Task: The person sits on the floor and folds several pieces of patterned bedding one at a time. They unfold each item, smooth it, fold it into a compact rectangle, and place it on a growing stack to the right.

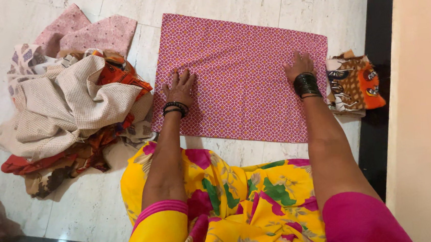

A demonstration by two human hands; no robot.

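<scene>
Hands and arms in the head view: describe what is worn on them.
Both forearms are bare. The left hand has a few thin dark bangles at the wrist. The right hand has a wide stack of dark bangles. The left upper arm has a short yellow sleeve with a pink striped band at its hem; the right has a plain pink sleeve.

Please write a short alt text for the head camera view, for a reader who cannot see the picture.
A person's left hand and right hand press flat on a rectangular pink cloth with a lattice print, spread on a pale marble floor. A loose heap of beige, orange and pink fabrics lies left of it, and a small folded stack of orange and brown cloths lies right.
</scene>
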